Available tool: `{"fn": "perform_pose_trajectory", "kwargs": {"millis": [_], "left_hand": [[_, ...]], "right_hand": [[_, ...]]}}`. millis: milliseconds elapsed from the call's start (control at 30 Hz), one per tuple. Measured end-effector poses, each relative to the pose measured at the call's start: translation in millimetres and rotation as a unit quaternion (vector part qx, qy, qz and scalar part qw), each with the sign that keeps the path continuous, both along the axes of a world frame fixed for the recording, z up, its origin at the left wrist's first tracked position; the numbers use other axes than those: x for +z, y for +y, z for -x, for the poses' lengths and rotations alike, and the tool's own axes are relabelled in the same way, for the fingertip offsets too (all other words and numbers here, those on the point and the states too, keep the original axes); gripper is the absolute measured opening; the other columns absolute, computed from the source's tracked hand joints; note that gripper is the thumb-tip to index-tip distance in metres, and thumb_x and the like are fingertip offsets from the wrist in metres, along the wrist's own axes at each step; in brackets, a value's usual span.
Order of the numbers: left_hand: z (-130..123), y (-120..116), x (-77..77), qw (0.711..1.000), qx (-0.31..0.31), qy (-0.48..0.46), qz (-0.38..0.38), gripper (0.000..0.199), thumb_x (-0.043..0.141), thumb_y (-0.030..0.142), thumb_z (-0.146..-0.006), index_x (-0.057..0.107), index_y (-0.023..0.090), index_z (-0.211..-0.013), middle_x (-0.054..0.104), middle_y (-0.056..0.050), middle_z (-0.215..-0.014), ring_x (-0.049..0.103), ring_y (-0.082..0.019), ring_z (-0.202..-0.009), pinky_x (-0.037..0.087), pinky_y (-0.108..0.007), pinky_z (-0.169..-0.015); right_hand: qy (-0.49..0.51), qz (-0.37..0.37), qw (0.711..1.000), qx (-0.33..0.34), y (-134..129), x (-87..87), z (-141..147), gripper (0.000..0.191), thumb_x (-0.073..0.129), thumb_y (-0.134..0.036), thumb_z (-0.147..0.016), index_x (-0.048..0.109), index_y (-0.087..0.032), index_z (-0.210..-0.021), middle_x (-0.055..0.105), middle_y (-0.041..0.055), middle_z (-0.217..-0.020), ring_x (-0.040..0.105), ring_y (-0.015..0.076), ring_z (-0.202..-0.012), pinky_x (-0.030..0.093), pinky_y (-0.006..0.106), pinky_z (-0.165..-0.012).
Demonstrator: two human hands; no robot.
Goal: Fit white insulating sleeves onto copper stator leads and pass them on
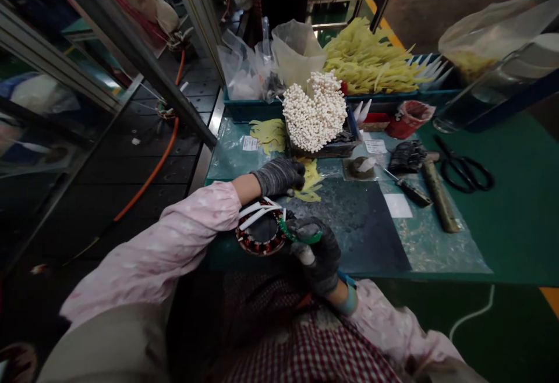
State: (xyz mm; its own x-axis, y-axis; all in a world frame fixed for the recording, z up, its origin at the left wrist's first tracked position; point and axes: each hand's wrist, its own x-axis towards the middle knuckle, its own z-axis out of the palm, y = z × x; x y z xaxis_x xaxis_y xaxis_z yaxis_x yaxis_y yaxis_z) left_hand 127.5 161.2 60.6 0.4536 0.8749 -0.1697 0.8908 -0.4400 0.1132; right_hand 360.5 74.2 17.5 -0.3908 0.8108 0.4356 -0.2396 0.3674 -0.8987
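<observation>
My left hand (279, 177), in a grey glove, rests with bent fingers at the edge of several flat yellow strips (309, 180). Whatever its fingertips hold is hidden. In front of me lies a motor stator (261, 248), a ring with copper-coloured windings. White sleeves (255, 215) stretch across its top left. My right hand (318, 255), also gloved, is closed around a green curved tool (311, 237) at the ring's right side. The tool's working end is not clear to me.
Bundled white-tipped sticks (314, 112) stand in a dark box behind the strips. More yellow strips (371, 60) fill a blue tray. To the right lie a screwdriver (413, 192), a hammer (440, 199) and black scissors (467, 170). A metal post (152, 63) rises at left.
</observation>
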Motion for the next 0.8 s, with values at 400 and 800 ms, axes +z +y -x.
{"fn": "perform_pose_trajectory", "kwargs": {"millis": [400, 800], "left_hand": [[18, -10, 9.0, 0.990, 0.126, -0.038, -0.051, 0.015, 0.071, 0.017, -0.093, 0.082, 0.011, -0.102, 0.083, -0.018, -0.108, 0.078, -0.030, -0.098, 0.063, -0.040, -0.090], [-75, -166, 54.1, 0.906, 0.194, -0.193, -0.322, 0.021, 0.062, 0.032, -0.112, 0.082, 0.025, -0.112, 0.084, -0.006, -0.098, 0.081, -0.020, -0.088, 0.066, -0.030, -0.079]], "right_hand": [[-0.026, 0.012, 0.999, -0.016, 1, -3.6, 3, 0.016, 0.071, -0.044, -0.103, 0.072, -0.029, -0.100, 0.084, 0.0047, -0.092, 0.082, 0.0253, -0.081, 0.070, 0.039, -0.076], [-0.097, 0.068, 0.992, -0.034, 30, 31.4, 12, 0.035, 0.060, -0.054, -0.113, 0.078, -0.025, -0.107, 0.087, 0.0066, -0.104, 0.083, 0.0259, -0.095, 0.069, 0.041, -0.090]]}}
